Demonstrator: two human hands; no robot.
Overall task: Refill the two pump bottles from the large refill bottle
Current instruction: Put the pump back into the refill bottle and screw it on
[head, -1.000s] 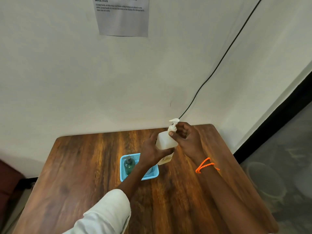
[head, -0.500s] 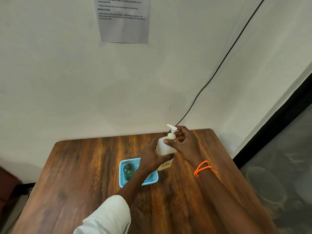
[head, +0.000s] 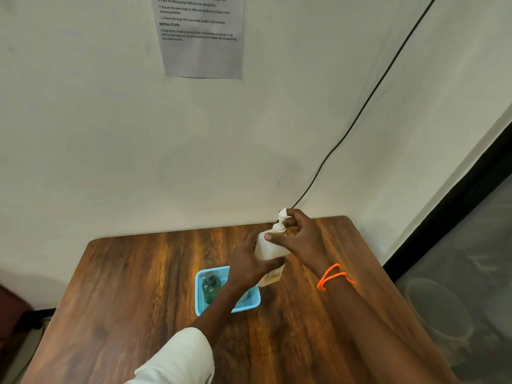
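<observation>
Two hands on one bottle, mid-frame, a bit right of centre. Our left hand wraps the body of the white pump bottle from the left, fingers curled round it, thumb side toward us. Our right hand works the top: thumb tip against the bottle's shoulder, other fingers curled at the pump head, pinching or twisting it. We can't tell if the head is being screwed on or off. Bottle is upright; whether its base sits on the table or is held just above it, we can't tell, since the left hand covers that part.

Handling, as we judge it: translucent plastic, prob. stiff enough not to cave under a firm grip, but thin walls may give if squeezed hard. Weight depends on fill; contents aren't clear from here. Could be slick if soap got on the outside. Best hold is what we have now: body clamped w/ one hand, collar below the nozzle turned w/ the other, not the nozzle itself, which looks thin.

Outward: just below-left of the hands, a blue basket holds a dark green pump bottle, upright, pump on. Orange band on the right wrist. Printed sheet on the wall, top centre; black cable runs diagonally down toward the table's far edge.
</observation>
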